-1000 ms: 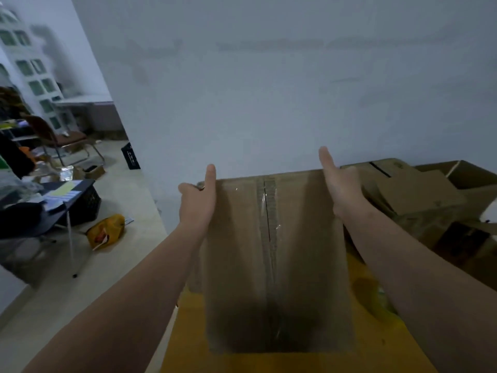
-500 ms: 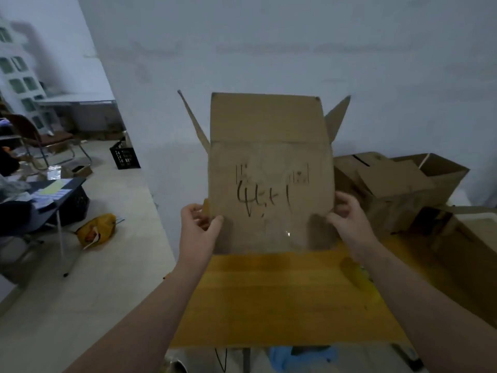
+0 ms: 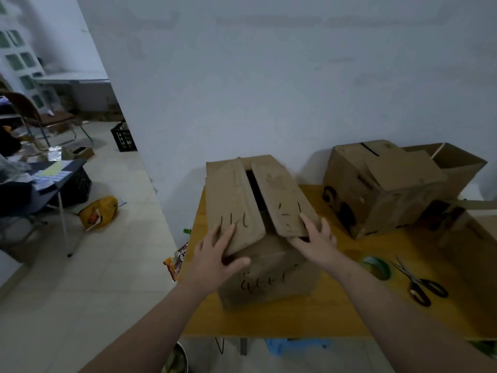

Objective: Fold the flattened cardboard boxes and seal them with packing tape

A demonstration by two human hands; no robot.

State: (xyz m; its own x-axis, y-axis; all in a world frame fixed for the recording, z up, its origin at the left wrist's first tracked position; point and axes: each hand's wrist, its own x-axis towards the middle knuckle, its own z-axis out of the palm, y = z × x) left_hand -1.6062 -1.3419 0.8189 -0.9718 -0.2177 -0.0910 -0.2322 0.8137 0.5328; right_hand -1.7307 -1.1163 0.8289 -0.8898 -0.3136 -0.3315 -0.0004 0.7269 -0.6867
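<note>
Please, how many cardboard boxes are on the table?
3: the front box, a second box right of it, an open box behind that; cardboard at the right edge may be another.

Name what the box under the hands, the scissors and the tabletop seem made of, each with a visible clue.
Box: matte brown cardboard; folded flaps, marker writing. Scissors: likely metal blades, dull grey; dark looped handles, perhaps plastic. Tabletop: smooth yellow surface, faint sheen; laminate or painted wood, unclear.
</note>
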